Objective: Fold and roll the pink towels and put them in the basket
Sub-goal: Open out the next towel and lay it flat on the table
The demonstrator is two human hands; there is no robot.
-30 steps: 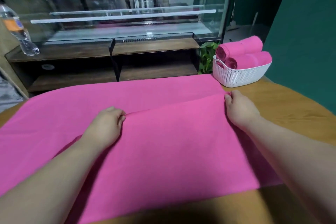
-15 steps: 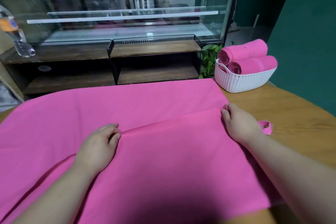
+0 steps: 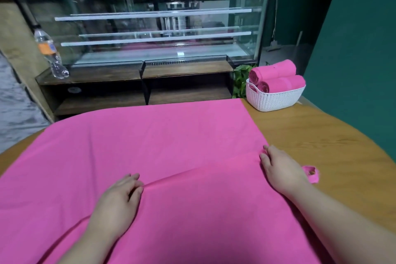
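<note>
The left hand is pinching the fold of the big pink towel at the lower middle. The right hand is pinching it further right. The towel is lying spread on the desk. At the middle right, a white basket is holding two rolled pink towels.

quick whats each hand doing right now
left hand: pinches the folded edge of the pink towel, thumb hidden beneath.
right hand: pinches the same folded edge at the towel's right side.
</note>
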